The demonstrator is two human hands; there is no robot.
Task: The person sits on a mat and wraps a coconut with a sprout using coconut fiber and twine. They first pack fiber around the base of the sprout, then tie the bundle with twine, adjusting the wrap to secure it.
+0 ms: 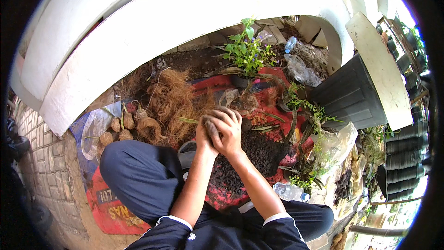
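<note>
My left hand [205,140] and my right hand [228,132] are closed together in front of me, palms facing and fingers overlapping. Dark soil smears the fingers. Whatever lies between the palms is hidden. Just beyond and below them, a heap of dark, crumbly soil [252,157] covers part of a red printed sheet [104,203]. To the left of my hands spreads a loose tangle of brown coconut fibre [173,95]. Several round, brown, fibrous balls [125,134], some with green shoots, sit at the far left on the sheet.
A leafy plant with small purple flowers [249,51] stands ahead. At right are a black tub [349,92], trailing green plants [300,102] and crumpled clear plastic [344,141]. A clear bottle [289,192] lies near my right knee. Large white curved panels [185,14] arch across the far side.
</note>
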